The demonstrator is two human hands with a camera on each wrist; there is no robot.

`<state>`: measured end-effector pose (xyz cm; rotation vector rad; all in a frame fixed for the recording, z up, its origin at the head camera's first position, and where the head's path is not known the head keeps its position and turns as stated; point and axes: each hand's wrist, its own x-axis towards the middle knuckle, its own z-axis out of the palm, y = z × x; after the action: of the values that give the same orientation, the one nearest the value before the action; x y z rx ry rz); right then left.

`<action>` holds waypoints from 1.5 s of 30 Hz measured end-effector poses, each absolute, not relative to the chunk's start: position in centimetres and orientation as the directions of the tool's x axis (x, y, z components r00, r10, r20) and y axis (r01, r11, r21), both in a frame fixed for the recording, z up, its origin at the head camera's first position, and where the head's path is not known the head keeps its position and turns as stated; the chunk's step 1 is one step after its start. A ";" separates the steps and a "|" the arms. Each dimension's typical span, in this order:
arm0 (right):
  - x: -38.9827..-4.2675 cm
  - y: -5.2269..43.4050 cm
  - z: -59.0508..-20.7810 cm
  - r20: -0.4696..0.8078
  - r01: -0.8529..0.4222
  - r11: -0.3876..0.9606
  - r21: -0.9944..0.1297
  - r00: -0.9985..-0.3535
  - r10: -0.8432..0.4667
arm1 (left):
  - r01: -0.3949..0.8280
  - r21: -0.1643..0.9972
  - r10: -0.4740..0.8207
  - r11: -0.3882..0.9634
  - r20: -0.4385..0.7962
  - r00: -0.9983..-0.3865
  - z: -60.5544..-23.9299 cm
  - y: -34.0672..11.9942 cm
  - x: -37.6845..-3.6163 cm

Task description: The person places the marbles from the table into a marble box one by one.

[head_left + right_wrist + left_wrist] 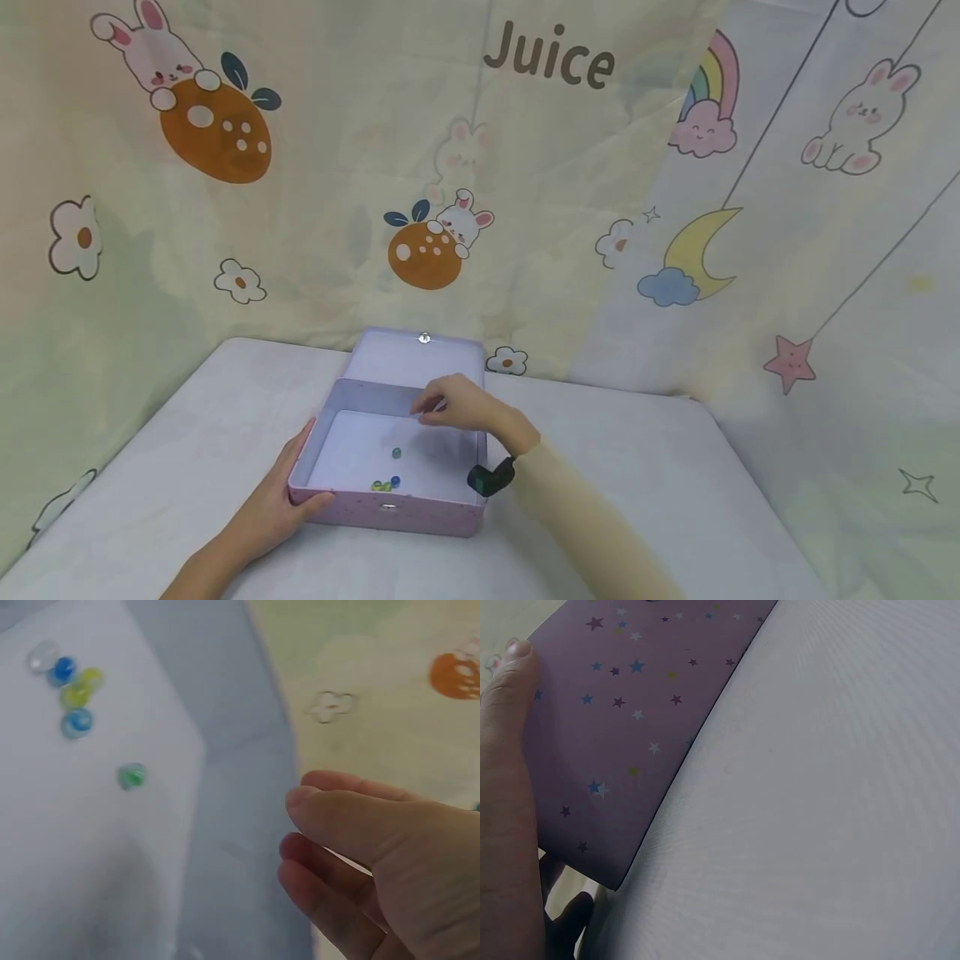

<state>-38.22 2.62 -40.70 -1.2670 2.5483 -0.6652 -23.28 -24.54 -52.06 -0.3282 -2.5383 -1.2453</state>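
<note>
A pink-purple tin box (390, 515) with printed stars lies with its lid (420, 357) folded back behind it. At its front left corner my left hand (270, 508) grips the box, thumb along the front wall and fingers along the left side. My right hand (461, 402) hovers over the back right part of the box, fingers loosely bent, with nothing visible between them. On the white floor inside, a green marble (132, 775) sits apart from a cluster of yellow marbles (75, 695), blue marbles (77, 723) and a clear marble (43, 657).
The box stands on a white-covered table (615, 467). Behind it hangs a patterned cloth (555, 225) with rabbits, flowers and a moon, and the raised lid reaches close to it. A dark device (491, 477) is strapped at my right wrist, above the box's right wall.
</note>
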 end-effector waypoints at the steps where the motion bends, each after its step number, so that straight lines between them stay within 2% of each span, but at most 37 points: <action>1: -38.1 3.4 -40.1 0.033 -0.687 0.528 -0.499 -0.624 -0.781 | 0.329 0.730 0.074 0.599 0.359 -0.931 -52.1 -24.5 -23.3; 7: -36.4 9.7 -38.9 0.170 -0.600 0.561 -0.570 -0.754 -0.634 | 0.325 0.737 0.081 0.593 0.347 -0.934 -52.2 -24.1 -23.4; 12: -35.2 14.8 -40.6 0.255 -0.569 0.590 -0.573 -0.807 -0.532 | 0.314 0.734 0.078 0.603 0.337 -0.938 -52.2 -24.3 -23.3; 19: -33.8 19.0 -43.9 0.231 -0.456 0.668 -0.588 -0.886 -0.402 | 0.309 0.748 0.076 0.588 0.329 -0.941 -52.4 -24.5 -23.1; 30: -33.3 22.2 -47.3 0.230 -0.430 0.712 -0.555 -0.902 -0.365 | 0.320 0.741 0.073 0.590 0.346 -0.935 -52.2 -24.5 -23.1; 45: -33.5 21.7 -48.4 0.132 -0.245 0.788 -0.564 -0.969 -0.207 | 0.327 0.742 0.080 0.585 0.348 -0.934 -52.2 -24.6 -23.2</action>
<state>-33.46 21.69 -48.36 -0.3840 3.0298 -0.9700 -23.17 -24.59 -52.15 -0.3341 -2.5394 -1.2730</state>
